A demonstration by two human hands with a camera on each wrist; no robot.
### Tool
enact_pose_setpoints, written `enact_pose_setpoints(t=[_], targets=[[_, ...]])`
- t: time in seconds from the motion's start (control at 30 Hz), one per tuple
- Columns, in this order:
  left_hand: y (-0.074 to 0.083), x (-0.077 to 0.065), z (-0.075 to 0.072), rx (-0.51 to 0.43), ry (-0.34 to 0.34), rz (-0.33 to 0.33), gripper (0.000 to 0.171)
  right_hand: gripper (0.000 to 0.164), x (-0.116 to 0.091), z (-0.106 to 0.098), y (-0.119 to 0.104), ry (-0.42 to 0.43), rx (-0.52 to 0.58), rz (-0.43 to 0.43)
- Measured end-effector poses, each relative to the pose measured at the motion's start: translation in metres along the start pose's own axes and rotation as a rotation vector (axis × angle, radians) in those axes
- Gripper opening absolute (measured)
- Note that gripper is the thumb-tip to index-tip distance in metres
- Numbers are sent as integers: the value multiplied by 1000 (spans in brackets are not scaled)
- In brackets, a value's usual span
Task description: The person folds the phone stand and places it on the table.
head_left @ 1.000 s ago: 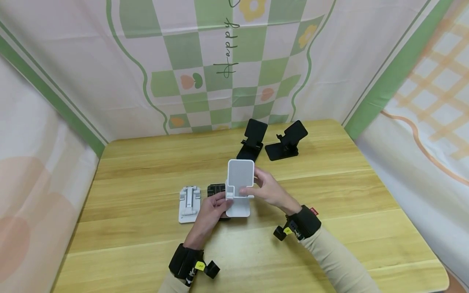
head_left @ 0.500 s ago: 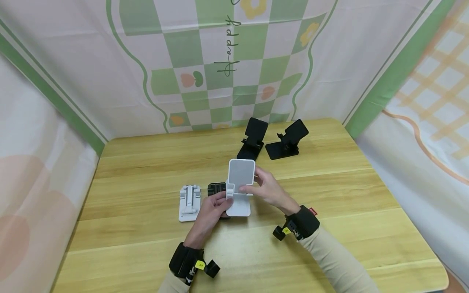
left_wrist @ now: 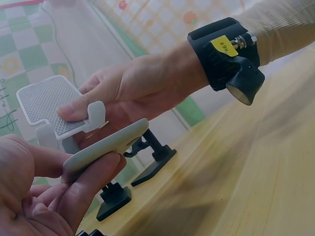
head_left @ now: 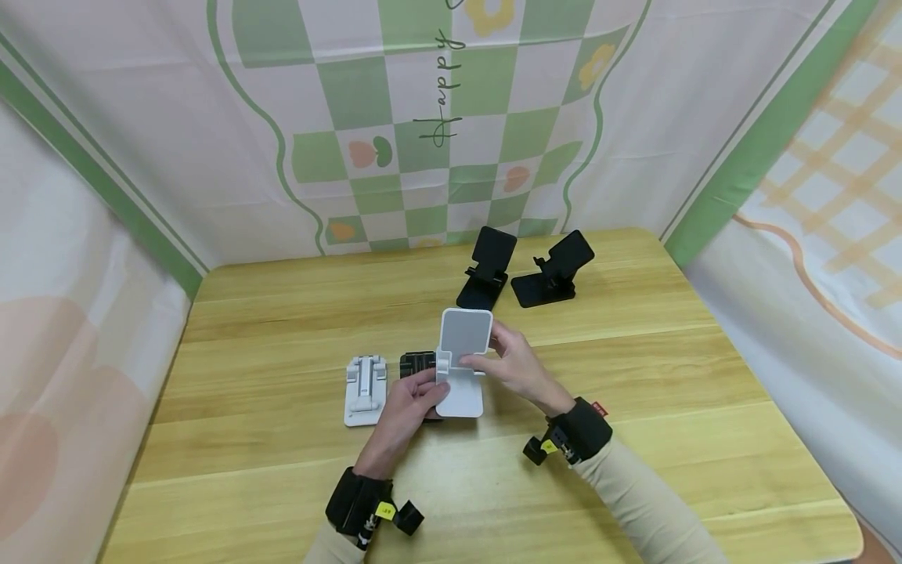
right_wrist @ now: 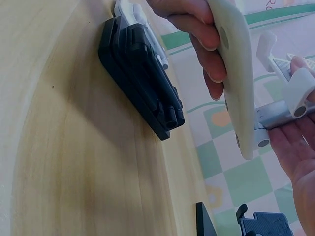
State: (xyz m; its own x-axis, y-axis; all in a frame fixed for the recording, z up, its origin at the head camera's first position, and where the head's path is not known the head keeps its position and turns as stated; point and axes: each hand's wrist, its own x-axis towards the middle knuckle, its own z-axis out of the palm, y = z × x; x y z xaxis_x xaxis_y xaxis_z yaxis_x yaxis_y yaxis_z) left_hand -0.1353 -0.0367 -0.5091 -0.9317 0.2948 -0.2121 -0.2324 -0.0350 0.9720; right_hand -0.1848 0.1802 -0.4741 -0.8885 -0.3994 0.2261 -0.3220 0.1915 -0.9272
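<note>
A white phone stand (head_left: 460, 398) with a grey pad is held by both hands above the table. My left hand (head_left: 403, 403) grips the base plate (left_wrist: 108, 145) at its left edge, thumb on one face and fingers on the other. At the top plate (left_wrist: 47, 101), my right hand (head_left: 521, 370) has its thumb pressed on the textured pad and its fingers behind. The right wrist view shows the unfolded metal arm (right_wrist: 273, 115) between base and top plate. Partly covered by my left hand, a folded black phone stand (right_wrist: 140, 78) lies on the table.
Left of the hands, a folded white phone stand (head_left: 365, 392) lies flat. Toward the back stand two unfolded black phone stands, one nearer the middle (head_left: 486, 270) and one farther right (head_left: 557, 270). A patterned curtain (head_left: 423, 188) hangs behind the wooden table (head_left: 268, 329).
The top plate has tilted back a little, its lower hooks rising so more of the base shows in the head view. Both hands keep their hold on the white phone stand.
</note>
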Motion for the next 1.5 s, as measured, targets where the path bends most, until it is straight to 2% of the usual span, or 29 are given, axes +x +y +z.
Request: enact_pose_setpoints(t=[0.53,1.5], targets=[[-1,-1,1,25,15,-12,48,52,-1,4,5,49,-19,-22],[0,-1,4,7,-13,-22,49,35,1,12,13,194,-46,-114]])
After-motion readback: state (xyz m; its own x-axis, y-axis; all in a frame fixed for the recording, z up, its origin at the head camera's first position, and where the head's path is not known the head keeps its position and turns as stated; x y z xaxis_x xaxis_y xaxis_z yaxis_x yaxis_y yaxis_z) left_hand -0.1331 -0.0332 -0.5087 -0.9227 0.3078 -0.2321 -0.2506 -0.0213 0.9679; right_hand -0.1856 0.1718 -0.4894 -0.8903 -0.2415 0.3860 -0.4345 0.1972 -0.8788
